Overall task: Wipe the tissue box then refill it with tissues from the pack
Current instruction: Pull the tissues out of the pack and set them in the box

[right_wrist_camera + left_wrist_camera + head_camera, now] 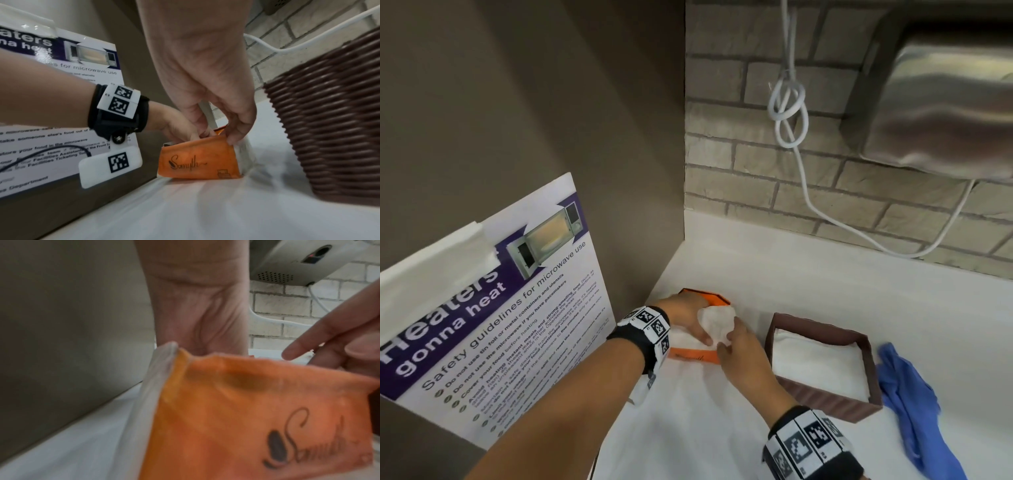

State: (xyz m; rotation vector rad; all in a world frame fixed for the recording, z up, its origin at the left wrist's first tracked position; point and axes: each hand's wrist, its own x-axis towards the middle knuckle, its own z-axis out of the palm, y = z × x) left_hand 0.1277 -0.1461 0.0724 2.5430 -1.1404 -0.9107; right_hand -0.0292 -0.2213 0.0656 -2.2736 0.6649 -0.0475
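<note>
An orange tissue pack (690,355) lies on the white counter in the corner by the side wall; in the right wrist view the orange tissue pack (197,160) shows a dark script logo. My left hand (686,315) grips the pack's open top. A wad of white tissues (715,323) sticks up out of it, pinched by my right hand (739,353). Just right of the pack stands the brown woven tissue box (825,401), open-topped, with a flat stack of white tissues (818,366) inside. In the left wrist view the pack (246,418) fills the foreground and the right hand's fingers (308,344) reach over it.
A crumpled blue cloth (907,397) lies right of the box. A microwave safety poster (482,325) leans on the left wall. A steel hand dryer (945,102) hangs on the brick wall above, its knotted white cable (791,109) drooping toward the counter (825,284).
</note>
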